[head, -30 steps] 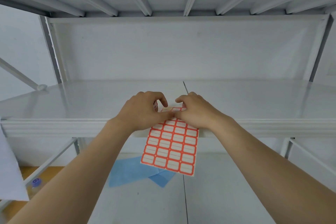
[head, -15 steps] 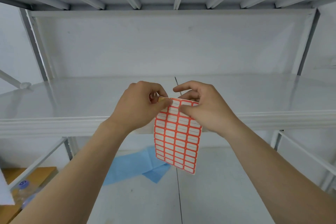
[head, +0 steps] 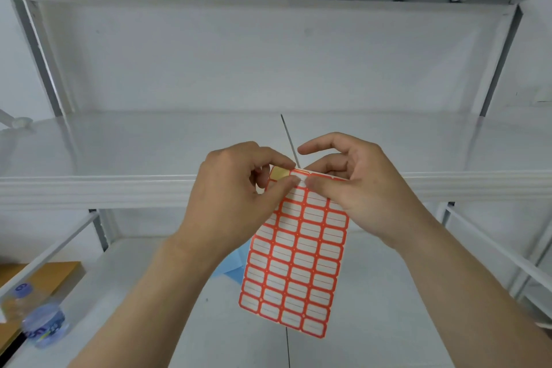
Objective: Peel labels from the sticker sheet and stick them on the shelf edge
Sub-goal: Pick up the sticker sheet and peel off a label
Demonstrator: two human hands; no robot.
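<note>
Between the two hands: the sticker sheet (head: 294, 260) hangs in the air, in front of the shelf edge (head: 95, 188).
Sheet direction: its long side runs up and down. The top is at the fingers and the bottom leans a little to the right.
Sheet look: rows of white labels with red-orange frames.
Top left corner: one spot (head: 280, 173) is bare and tan, just under the left fingertips.
Left hand (head: 236, 197): the thumb and first finger are pinched together on the top left corner of the sheet.
Right hand (head: 355, 185): the thumb presses on the front of the sheet near the top, next to the left thumb. Fingers curl behind the sheet. The first finger sticks out above, touching nothing.
Shelf (head: 149, 146): white and shiny, behind the hands.
Lower shelf (head: 373, 293): a blue cloth (head: 231, 266) lies on it, partly hidden by the sheet and left wrist.
Far below the left hand: a blurry plastic bottle (head: 41, 323) with a blue label.
</note>
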